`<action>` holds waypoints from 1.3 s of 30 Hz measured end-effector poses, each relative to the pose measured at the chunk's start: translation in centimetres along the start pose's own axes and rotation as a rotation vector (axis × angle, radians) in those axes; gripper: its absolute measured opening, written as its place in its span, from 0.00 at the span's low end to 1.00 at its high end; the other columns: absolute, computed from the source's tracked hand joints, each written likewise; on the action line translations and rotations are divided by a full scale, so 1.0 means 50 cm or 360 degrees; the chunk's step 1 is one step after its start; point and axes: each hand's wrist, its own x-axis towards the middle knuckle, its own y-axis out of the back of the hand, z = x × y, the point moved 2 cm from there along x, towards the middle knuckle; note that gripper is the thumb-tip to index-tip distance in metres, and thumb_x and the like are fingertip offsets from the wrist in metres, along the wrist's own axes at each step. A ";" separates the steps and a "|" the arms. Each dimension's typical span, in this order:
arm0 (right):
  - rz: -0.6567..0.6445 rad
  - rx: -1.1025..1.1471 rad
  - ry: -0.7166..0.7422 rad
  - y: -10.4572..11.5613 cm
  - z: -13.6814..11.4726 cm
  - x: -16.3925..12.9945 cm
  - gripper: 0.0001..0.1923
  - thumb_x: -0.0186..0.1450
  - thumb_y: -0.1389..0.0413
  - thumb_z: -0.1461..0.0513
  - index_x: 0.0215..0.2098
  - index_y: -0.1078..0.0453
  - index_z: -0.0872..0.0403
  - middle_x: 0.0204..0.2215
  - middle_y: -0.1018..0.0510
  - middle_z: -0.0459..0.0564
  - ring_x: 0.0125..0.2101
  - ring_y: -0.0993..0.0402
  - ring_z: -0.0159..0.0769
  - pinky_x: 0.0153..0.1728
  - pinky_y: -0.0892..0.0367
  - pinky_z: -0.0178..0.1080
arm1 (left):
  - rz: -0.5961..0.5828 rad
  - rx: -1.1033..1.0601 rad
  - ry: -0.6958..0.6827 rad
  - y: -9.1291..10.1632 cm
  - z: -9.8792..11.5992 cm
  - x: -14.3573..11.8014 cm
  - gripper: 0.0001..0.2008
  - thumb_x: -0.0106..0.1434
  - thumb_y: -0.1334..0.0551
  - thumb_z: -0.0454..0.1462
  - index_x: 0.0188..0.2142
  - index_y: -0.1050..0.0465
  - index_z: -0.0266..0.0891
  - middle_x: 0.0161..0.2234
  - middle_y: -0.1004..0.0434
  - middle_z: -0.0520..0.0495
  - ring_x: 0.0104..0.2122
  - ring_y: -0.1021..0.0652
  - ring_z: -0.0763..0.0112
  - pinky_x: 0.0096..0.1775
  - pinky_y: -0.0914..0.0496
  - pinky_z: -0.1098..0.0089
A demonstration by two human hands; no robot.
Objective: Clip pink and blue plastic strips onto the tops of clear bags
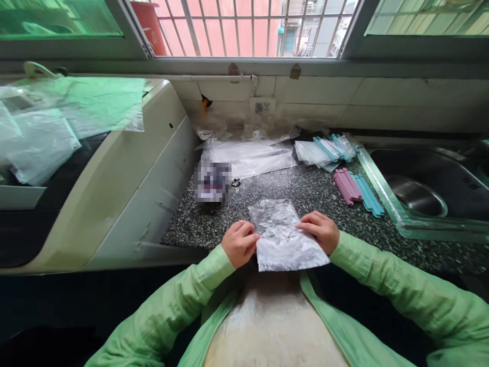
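A clear plastic bag point(288, 244) lies partly over the front edge of the speckled countertop, its lower half looking whiter than the upper. My left hand point(240, 243) pinches the bag's left edge between thumb and curled fingers. On the opposite side, my right hand point(319, 230) grips the right edge, with the fingertips on top of the plastic. Beyond the bag, to the right, are pink sealing clips point(347, 186) and blue sealing clips point(367, 194) laid side by side. Farther back, more clips rest on small clear bags point(315, 153).
A stack of clear plastic bags point(248, 155) lies by the tiled wall. A blurred-out item point(213, 182) is on the counter point(267, 186) at left. The steel sink point(416, 196) is at right; a pale appliance point(153, 168) with plastic sheets on it stands at left.
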 end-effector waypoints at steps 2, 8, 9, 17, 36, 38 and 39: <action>-0.0019 0.0029 -0.0100 -0.003 0.012 0.002 0.08 0.60 0.49 0.61 0.33 0.28 0.53 0.28 0.30 0.51 0.30 0.37 0.34 0.30 0.38 0.38 | -0.0015 -0.0070 0.0136 0.000 -0.005 0.004 0.09 0.56 0.46 0.31 0.30 0.27 0.38 0.28 0.33 0.45 0.33 0.34 0.67 0.36 0.35 0.67; -0.0126 0.0102 -0.0335 -0.013 0.045 0.010 0.16 0.61 0.51 0.57 0.20 0.32 0.54 0.22 0.30 0.48 0.26 0.37 0.32 0.28 0.40 0.37 | -0.0053 -0.0122 0.0530 -0.008 -0.012 0.020 0.12 0.57 0.46 0.35 0.19 0.32 0.37 0.26 0.33 0.46 0.31 0.34 0.69 0.34 0.37 0.67; -0.0144 0.0088 -0.0370 -0.014 0.047 0.012 0.17 0.62 0.52 0.57 0.18 0.33 0.54 0.21 0.31 0.48 0.25 0.38 0.32 0.27 0.41 0.37 | -0.0060 -0.0106 0.0587 -0.010 -0.013 0.022 0.13 0.58 0.46 0.36 0.18 0.32 0.37 0.25 0.33 0.47 0.30 0.34 0.69 0.34 0.37 0.67; -0.0225 -0.0019 -0.0732 -0.021 0.038 0.034 0.15 0.59 0.50 0.57 0.17 0.36 0.53 0.24 0.28 0.48 0.26 0.36 0.31 0.31 0.40 0.36 | -0.0094 0.0110 0.0896 -0.017 -0.014 0.028 0.13 0.58 0.46 0.39 0.20 0.33 0.39 0.26 0.32 0.48 0.32 0.33 0.67 0.34 0.40 0.66; -0.0086 -0.0318 -0.0053 -0.001 0.017 0.033 0.09 0.60 0.49 0.61 0.36 0.31 0.53 0.29 0.29 0.51 0.30 0.35 0.34 0.31 0.37 0.37 | 0.0213 0.0378 0.0279 -0.002 0.009 0.043 0.15 0.58 0.46 0.36 0.45 0.32 0.40 0.36 0.32 0.42 0.41 0.34 0.61 0.45 0.39 0.62; -0.0140 -0.0388 0.0014 -0.006 0.021 0.029 0.10 0.60 0.49 0.61 0.37 0.30 0.53 0.29 0.30 0.51 0.29 0.37 0.34 0.31 0.38 0.38 | 0.0067 0.0429 0.0347 -0.014 0.003 0.052 0.15 0.59 0.47 0.37 0.45 0.32 0.38 0.35 0.32 0.41 0.40 0.34 0.60 0.44 0.39 0.61; -0.0158 -0.0408 0.0023 -0.008 0.023 0.027 0.10 0.60 0.49 0.60 0.37 0.30 0.54 0.29 0.30 0.51 0.29 0.38 0.35 0.31 0.38 0.38 | 0.0008 0.0458 0.0404 -0.020 -0.001 0.055 0.15 0.59 0.47 0.37 0.45 0.31 0.37 0.35 0.32 0.40 0.40 0.34 0.59 0.43 0.38 0.61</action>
